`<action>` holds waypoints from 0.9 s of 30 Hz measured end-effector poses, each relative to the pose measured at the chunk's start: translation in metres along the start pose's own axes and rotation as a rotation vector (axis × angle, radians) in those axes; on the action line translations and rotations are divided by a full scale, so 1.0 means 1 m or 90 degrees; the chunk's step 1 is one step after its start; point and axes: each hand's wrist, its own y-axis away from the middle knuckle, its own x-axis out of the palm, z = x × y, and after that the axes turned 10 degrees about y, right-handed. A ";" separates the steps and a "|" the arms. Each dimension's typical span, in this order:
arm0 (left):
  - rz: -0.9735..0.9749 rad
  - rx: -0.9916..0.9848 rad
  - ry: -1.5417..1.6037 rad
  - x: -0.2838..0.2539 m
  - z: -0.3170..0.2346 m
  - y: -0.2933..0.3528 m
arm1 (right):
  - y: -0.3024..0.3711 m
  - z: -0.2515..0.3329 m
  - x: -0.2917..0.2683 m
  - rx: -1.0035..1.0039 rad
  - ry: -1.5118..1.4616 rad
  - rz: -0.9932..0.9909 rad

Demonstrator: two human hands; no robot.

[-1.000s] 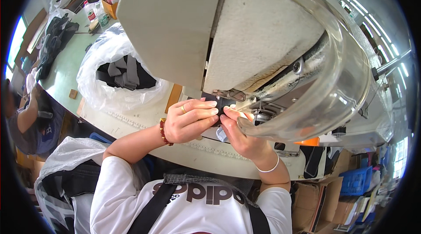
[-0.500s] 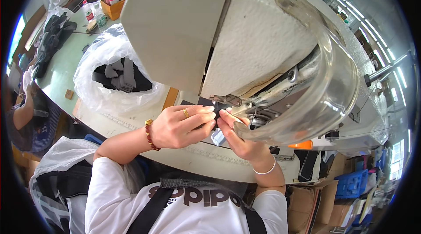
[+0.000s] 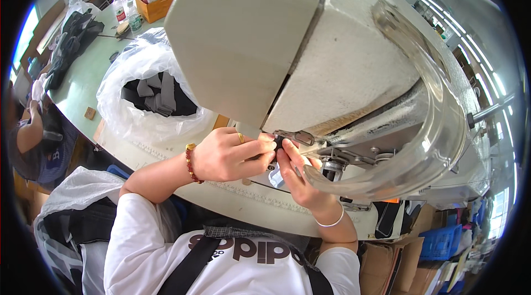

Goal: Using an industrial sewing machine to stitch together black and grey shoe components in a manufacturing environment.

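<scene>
Under the head of a large off-white sewing machine [image 3: 238,35], my hands meet fingertip to fingertip. My left hand [image 3: 224,154] is closed, its thumb and fingers pinching a small black fabric piece [image 3: 278,144] from the left. From the right, my right hand [image 3: 298,179] grips the same piece between bent fingers. Most of the black piece is hidden by my fingertips, so its full shape cannot be told. Just above it sits the machine's metal needle area [image 3: 294,137]. A curved clear plastic guard [image 3: 442,129] arches close to my right hand.
Left of the machine, a white plastic bag [image 3: 138,123] holds grey and black fabric strips [image 3: 160,93]. Bottles [image 3: 119,10] and an orange-brown box [image 3: 155,7] stand farther back on the table. Another person's arm [image 3: 30,129] shows at far left. A blue basket [image 3: 441,242] lies at lower right.
The view has shifted, so the machine looks larger and sits farther right. Both hands stay on the black piece, which now shows less between my fingertips.
</scene>
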 end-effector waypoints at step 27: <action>-0.116 -0.111 0.096 0.016 0.005 0.004 | 0.029 -0.009 0.021 0.312 -0.535 0.128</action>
